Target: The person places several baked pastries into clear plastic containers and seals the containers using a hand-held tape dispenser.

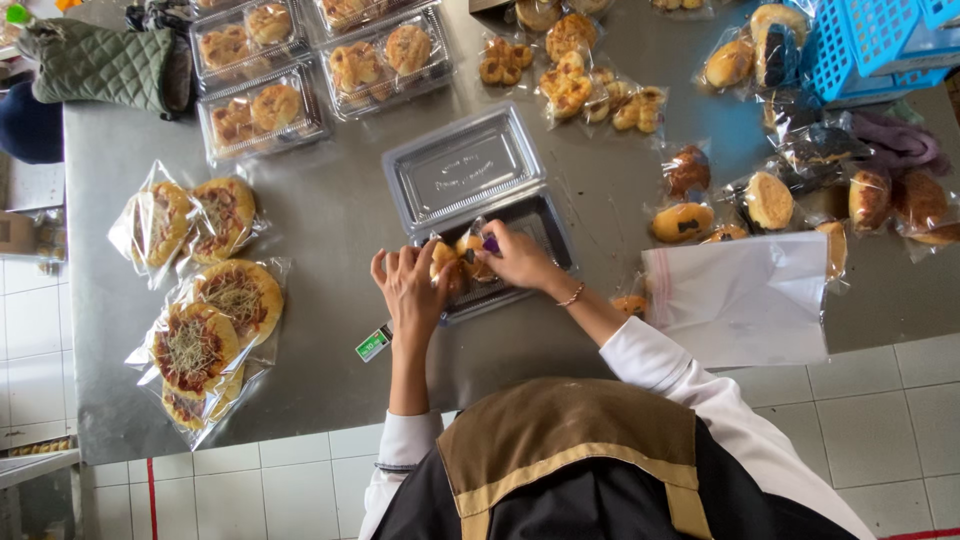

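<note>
Both hands are down in the open clear clamshell box at the near middle of the steel table. My left hand is curled around a bagged golden bun, fingers wrapped over its near side. My right hand is pinched shut on the second bagged bun just beside it, at the tray's near left corner. To seat them well, I judge I should lower both flat, side by side, wrap tucked under, so the hinged lid lying open behind can close without crushing them. Beyond the box, filled boxes sit at the far left and flat bagged rounds at my left. My palms hide the tray floor. A small purple bit by my right fingers is too small to identify.
</note>
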